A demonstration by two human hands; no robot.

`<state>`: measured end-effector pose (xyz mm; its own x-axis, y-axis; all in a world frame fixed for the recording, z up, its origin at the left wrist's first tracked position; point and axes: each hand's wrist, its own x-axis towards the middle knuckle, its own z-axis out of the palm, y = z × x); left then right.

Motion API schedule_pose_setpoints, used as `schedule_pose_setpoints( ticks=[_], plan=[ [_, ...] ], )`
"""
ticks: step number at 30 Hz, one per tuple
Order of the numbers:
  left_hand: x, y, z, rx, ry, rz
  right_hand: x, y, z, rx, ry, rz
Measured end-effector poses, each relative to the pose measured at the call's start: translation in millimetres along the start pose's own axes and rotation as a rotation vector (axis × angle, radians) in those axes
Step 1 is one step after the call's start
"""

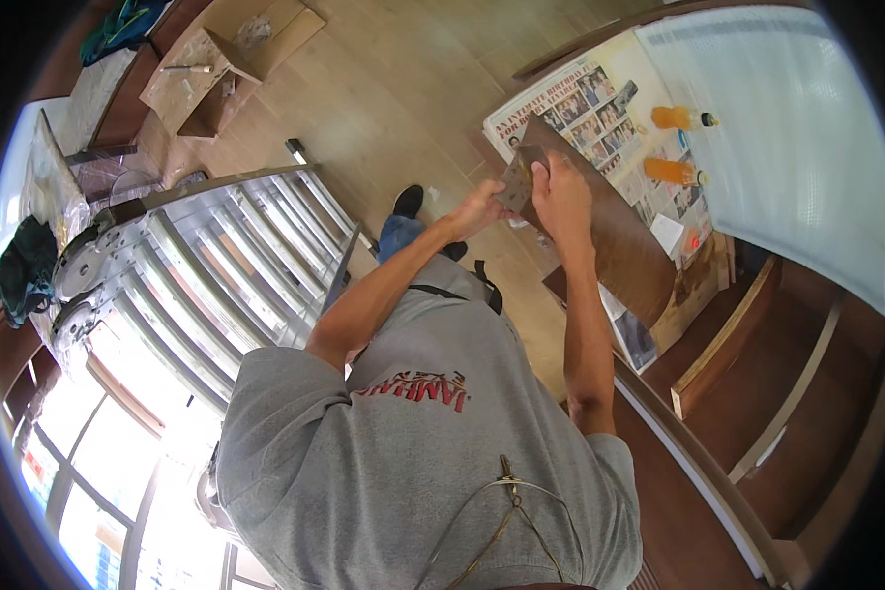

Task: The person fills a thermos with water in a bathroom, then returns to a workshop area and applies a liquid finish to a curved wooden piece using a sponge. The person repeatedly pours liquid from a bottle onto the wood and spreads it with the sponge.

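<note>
Both hands meet at a small, brown, flat-faced piece with a speckled surface; its exact kind I cannot make out. My left hand grips its left edge with bent fingers. From the other side my right hand is closed around it, the thumb pressed along its top. Beneath and beyond the right hand, a long dark brown wooden board lies across printed newspaper sheets. Whether the piece touches the board is hidden by my hand.
Two orange bottles lie on the newspaper, beside a translucent sheet. A folded metal ladder stands at my left. An opened cardboard box is on the tiled floor at the far left. Brown cabinet compartments are at the right.
</note>
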<state>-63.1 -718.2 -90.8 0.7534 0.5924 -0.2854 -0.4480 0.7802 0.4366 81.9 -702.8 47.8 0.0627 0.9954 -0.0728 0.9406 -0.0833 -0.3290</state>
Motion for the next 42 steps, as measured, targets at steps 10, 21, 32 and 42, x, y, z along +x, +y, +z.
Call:
schedule_pose_setpoints(
  ticks=[10, 21, 32, 42],
  plan=[
    [4.3, -10.9, -7.4, 0.02, -0.036, 0.04, 7.2, -0.5, -1.1, 0.009, -0.024, -0.113],
    [8.7, -11.2, -16.7, -0.042, -0.118, 0.015, 1.2, -17.0, -1.8, 0.095, -0.042, -0.134],
    [5.4, -9.1, -17.2, -0.064, -0.158, 0.029, -26.9, 4.0, -21.3, 0.134, 0.052, -0.092],
    [0.5, -4.4, -12.9, -0.078, -0.176, 0.028, -33.4, 2.7, -17.1, 0.147, 0.057, -0.078]
  ],
)
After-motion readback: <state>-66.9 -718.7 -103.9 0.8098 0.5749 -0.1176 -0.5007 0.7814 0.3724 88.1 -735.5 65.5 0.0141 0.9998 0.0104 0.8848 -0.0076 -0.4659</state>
